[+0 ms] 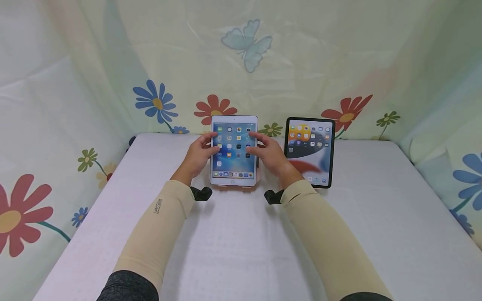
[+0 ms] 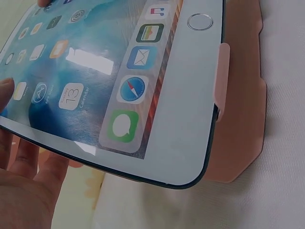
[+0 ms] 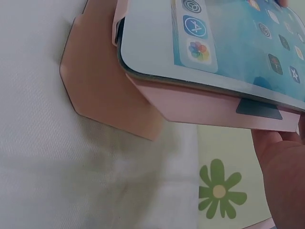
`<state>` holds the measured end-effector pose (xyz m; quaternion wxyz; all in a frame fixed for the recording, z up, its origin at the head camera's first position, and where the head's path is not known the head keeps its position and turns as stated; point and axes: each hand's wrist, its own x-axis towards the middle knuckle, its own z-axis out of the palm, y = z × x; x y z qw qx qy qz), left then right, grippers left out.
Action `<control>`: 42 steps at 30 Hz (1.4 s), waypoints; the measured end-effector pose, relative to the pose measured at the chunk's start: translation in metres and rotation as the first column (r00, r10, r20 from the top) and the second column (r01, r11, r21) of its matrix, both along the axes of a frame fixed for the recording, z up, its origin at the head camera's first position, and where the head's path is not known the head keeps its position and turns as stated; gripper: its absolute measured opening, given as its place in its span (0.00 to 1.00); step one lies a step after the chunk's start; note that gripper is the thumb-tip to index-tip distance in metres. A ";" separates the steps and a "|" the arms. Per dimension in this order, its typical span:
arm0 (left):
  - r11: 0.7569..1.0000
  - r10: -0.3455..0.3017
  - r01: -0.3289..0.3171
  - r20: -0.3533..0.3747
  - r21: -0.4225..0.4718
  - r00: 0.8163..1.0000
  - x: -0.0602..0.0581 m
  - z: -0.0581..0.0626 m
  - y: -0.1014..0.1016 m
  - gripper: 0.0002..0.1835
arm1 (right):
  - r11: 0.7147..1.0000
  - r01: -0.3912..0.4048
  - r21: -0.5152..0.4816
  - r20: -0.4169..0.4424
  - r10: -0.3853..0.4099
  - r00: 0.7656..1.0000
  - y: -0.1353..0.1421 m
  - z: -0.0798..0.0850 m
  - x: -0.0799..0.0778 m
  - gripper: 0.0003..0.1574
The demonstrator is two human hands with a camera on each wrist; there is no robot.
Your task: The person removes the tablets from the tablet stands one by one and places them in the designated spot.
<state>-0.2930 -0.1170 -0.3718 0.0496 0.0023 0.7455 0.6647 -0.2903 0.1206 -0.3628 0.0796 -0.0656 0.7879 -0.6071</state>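
Observation:
A white tablet with a lit screen of app icons stands propped on a rose-coloured metal stand at the back middle of the table. My left hand grips its left edge, with the thumb over the front and fingers behind in the left wrist view. On the opposite edge, my right hand holds the tablet the same way. A small lip of the stand hooks over the tablet's bottom edge. The stand's back plate shows behind the tablet in the right wrist view; its rear is mostly hidden.
A second tablet, black-edged with its screen lit, stands upright at the right, partly behind my right wrist. White cloth covers the table. A flower-printed curtain rises at the back and sides.

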 end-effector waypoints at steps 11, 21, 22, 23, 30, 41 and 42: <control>1.000 -0.016 0.016 0.020 0.017 1.000 0.001 0.005 -0.004 0.28 | 0.998 0.014 -0.060 -0.006 -0.015 1.000 -0.002 0.005 0.003 0.34; 0.999 -0.035 0.035 -0.007 0.004 0.999 0.006 0.011 -0.006 0.28 | 0.999 0.019 -0.042 -0.051 -0.021 0.998 -0.001 0.008 0.006 0.34; 0.999 -0.036 0.036 -0.013 0.003 0.999 0.006 0.012 -0.006 0.27 | 0.999 0.024 -0.038 -0.062 -0.026 0.998 -0.002 0.009 0.007 0.33; 0.999 -0.037 0.037 -0.019 0.004 0.999 0.007 0.013 -0.006 0.27 | 0.999 0.029 -0.037 -0.071 -0.032 0.997 -0.002 0.009 0.007 0.33; 1.000 -0.028 0.028 -0.040 -0.002 0.999 0.009 0.018 -0.006 0.27 | 0.997 0.035 -0.068 -0.100 -0.042 0.994 -0.003 0.013 0.011 0.32; 0.999 -0.048 0.046 -0.084 -0.023 0.995 0.017 0.029 -0.006 0.28 | 0.997 0.012 -0.079 -0.076 -0.018 0.997 0.000 0.021 0.015 0.32; 0.999 -0.049 0.047 -0.088 -0.021 0.995 0.018 0.031 -0.006 0.28 | 0.997 0.007 -0.081 -0.075 -0.013 0.997 0.000 0.022 0.015 0.32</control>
